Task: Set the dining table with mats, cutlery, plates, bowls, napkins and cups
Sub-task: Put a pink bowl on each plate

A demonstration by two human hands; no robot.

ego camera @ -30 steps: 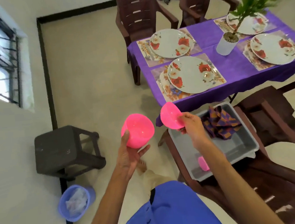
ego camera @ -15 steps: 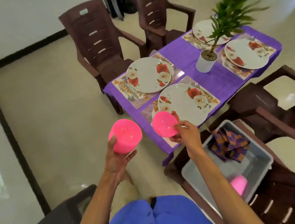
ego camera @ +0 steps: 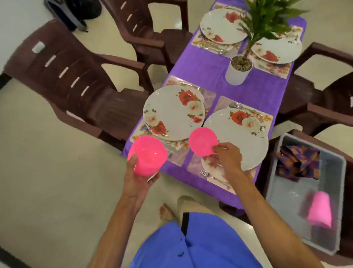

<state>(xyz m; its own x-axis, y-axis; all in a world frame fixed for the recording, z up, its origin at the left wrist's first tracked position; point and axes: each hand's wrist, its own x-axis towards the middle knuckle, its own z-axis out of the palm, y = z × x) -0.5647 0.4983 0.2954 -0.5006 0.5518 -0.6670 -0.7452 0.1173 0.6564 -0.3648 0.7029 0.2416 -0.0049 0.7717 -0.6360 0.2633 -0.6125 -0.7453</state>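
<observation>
My left hand (ego camera: pixel 137 179) grips a pink bowl (ego camera: pixel 148 155) from below, just off the near left corner of the purple-clothed table (ego camera: pixel 227 87). My right hand (ego camera: pixel 228 157) pinches the rim of a second pink bowl (ego camera: pixel 202 141), held tilted over the near floral plate (ego camera: pixel 241 135). Another floral plate (ego camera: pixel 174 113) lies to its left, each on a mat. Two more plates (ego camera: pixel 222 27) (ego camera: pixel 276 49) lie at the far end. A fork (ego camera: pixel 214 177) lies beside the near plate.
A grey tub (ego camera: pixel 334 163) on a brown chair at right holds patterned napkins (ego camera: pixel 298 162) and a pink cup (ego camera: pixel 320 210). A potted plant (ego camera: pixel 239 69) stands mid-table. Brown chairs (ego camera: pixel 72 78) surround the table; a dark bag lies at the far left.
I have stepped closer to the table and both bowls have moved forward with my hands; the right bowl now hangs over the near plate.
</observation>
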